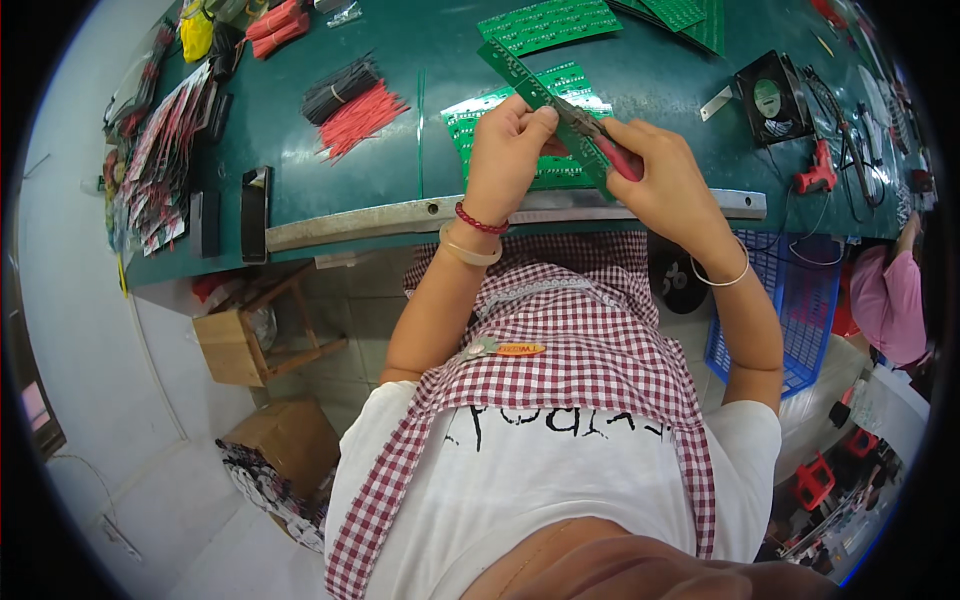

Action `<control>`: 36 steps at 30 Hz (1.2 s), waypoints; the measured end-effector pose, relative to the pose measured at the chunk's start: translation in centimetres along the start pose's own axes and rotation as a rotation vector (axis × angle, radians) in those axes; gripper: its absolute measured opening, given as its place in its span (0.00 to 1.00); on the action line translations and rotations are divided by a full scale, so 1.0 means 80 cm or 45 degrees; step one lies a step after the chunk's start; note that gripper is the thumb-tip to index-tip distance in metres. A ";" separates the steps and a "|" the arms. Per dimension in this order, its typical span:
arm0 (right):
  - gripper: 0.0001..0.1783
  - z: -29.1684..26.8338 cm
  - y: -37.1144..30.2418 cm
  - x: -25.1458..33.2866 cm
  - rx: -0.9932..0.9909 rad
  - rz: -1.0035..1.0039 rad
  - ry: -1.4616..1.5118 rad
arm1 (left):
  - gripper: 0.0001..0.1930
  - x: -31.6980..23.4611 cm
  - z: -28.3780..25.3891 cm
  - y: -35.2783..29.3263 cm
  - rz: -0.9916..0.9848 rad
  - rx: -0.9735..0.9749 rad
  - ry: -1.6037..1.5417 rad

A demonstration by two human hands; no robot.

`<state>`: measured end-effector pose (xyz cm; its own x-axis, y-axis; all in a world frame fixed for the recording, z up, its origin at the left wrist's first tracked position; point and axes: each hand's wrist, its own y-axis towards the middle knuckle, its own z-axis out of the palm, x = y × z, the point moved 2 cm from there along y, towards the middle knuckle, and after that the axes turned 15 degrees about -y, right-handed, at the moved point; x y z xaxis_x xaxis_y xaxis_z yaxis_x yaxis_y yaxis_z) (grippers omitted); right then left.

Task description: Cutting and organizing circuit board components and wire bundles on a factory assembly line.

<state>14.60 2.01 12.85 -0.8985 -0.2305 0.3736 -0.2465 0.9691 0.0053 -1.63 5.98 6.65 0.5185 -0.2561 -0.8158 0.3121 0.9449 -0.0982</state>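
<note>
A narrow green circuit board strip (512, 70) slants across in front of me above the bench. My left hand (503, 152) is closed on its middle, thumb and fingers pinching the edge. Cutting pliers with red handles (622, 160) are gripped in my right hand (662, 178); their dark jaws lie against the strip, just right of my left fingertips. Whether the jaws are parted cannot be made out. Beneath both hands lies a green board panel (464, 128), partly hidden by them.
A metal bar (350, 226) runs along the bench's near edge. Bundled black wires (340, 92) and red wires (362, 126) lie left, beside thin green offcuts (420, 140). More boards (550, 26) lie farther back. At right are a black fan (768, 98) and red glue gun (818, 170).
</note>
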 end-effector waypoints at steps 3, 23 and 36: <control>0.22 0.005 -0.005 0.001 -0.008 0.035 -0.008 | 0.10 -0.002 0.000 -0.001 0.003 -0.002 0.043; 0.22 0.029 -0.017 0.016 -0.270 0.004 -0.576 | 0.13 0.006 -0.006 0.009 0.104 -0.258 0.038; 0.22 0.008 -0.001 0.001 -0.019 0.010 -0.073 | 0.10 0.000 -0.010 0.009 0.110 -0.105 0.014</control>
<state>14.33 1.88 12.26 -0.9199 -0.2269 0.3198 -0.2340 0.9721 0.0167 -2.04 6.81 6.12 0.5316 -0.1711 -0.8295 0.2001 0.9770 -0.0733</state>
